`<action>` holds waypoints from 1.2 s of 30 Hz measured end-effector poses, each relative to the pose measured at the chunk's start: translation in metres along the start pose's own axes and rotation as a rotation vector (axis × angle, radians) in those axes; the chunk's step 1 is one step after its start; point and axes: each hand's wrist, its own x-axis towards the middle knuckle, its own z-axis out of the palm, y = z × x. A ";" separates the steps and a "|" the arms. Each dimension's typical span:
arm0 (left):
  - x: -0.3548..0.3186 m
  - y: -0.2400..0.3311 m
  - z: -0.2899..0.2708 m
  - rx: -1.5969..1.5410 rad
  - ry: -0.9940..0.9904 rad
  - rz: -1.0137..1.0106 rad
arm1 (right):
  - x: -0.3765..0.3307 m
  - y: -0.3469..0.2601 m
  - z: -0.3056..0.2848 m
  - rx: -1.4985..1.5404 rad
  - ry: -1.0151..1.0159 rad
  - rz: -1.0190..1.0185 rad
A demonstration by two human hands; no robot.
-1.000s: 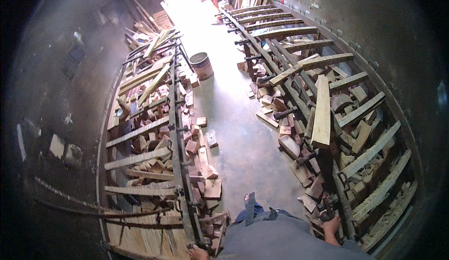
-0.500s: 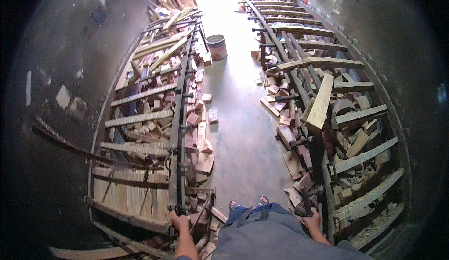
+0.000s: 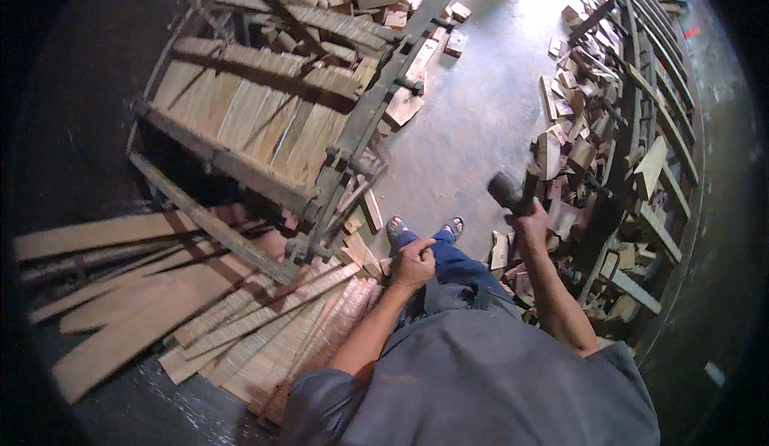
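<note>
hammer gripped in right hand

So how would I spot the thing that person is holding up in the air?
Find the bare grey concrete floor running between the two long racks of wood. On its right side, beside the pile of wood offcuts, the right hand is raised. It grips a hammer: a dark, blunt, rounded head, unlike the pale, flat, square-edged blocks around it.
</note>
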 end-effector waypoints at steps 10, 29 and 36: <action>-0.072 -0.082 -0.090 -0.076 -0.064 -0.617 | -0.029 0.057 0.217 0.790 -0.497 0.817; -0.056 -0.188 -0.084 0.220 -0.038 -0.951 | 0.007 0.088 0.274 0.471 -0.722 0.542; -0.021 -0.237 -0.051 0.165 -0.104 -0.984 | 0.010 0.075 0.272 0.189 -0.621 0.269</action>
